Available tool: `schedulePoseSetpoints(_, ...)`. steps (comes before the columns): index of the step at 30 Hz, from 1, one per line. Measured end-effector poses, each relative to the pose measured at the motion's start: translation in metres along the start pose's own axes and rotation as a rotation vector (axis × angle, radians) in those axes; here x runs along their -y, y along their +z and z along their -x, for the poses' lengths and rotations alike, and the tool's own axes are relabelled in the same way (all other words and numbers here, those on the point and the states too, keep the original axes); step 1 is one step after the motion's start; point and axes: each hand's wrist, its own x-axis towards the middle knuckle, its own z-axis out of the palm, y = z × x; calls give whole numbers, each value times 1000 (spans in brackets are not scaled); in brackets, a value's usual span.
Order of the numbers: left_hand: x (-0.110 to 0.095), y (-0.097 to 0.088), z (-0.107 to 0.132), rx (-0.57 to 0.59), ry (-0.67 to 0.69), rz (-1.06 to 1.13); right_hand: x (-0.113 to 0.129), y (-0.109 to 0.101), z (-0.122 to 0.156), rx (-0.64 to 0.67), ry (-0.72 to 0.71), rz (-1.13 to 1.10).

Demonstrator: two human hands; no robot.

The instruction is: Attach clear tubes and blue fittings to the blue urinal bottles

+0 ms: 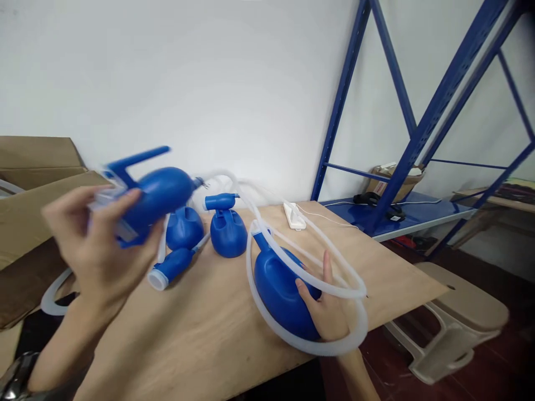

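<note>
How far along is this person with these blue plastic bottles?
Seemingly done: a translucent white plastic tube loops around the large blue plastic bottle under the right hand. In hand: the left hand grips a blue plastic bulb with a flat handle. Left: a blue plastic bottle on the plywood table shows no tube.

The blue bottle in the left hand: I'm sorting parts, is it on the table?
No, the left hand holds the blue plastic bottle above the plywood table.

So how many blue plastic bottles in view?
4 blue plastic bottles: one in the left hand, one under the right hand, two on the plywood table; more may be hidden.
</note>
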Motion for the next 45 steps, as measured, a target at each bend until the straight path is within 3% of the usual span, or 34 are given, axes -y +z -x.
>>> schedulePoseSetpoints(5, -42, 27, 47, 375, 406, 411, 5, 6, -5, 77, 16, -145)
schedulePoseSetpoints(8, -67, 40, 84, 405, 685, 496, 7, 1, -6, 105, -106, -95)
schedulePoseSetpoints(10, -76, 41, 102, 424, 744, 495, 5, -4, -5, 151, -218, -46)
schedulePoseSetpoints(12, -78, 39, 113, 447, 764, 495, 1, -7, -4, 161, -239, -60)
schedulePoseSetpoints(17, -74, 33, 110, 416, 926, 469, -4, 4, -7, 34, 74, -267)
schedulePoseSetpoints(24, -75, 48, 72, 501, 1199, 428, -5, 11, -11, 29, 58, -212)
schedulePoseSetpoints(27, -74, 59, 62, 584, 1171, 470, -9, 10, -8, 51, -27, -153)
schedulePoseSetpoints(33, -62, 82, 47, 1006, 771, 776, -13, 11, -4, 131, -127, -143)
schedulePoseSetpoints(35, -62, 87, 43, 1073, 723, 825, -13, 13, -4, 184, -182, -196)
schedulePoseSetpoints(37, -67, 89, 41, 1049, 764, 832, -14, 17, -5, 179, -242, -227)
schedulePoseSetpoints(41, -84, 85, 42, 841, 917, 712, -16, 22, -6, 145, -281, -238)
schedulePoseSetpoints(45, -92, 76, 45, 637, 1079, 472, -13, 15, -4, 195, -240, -226)
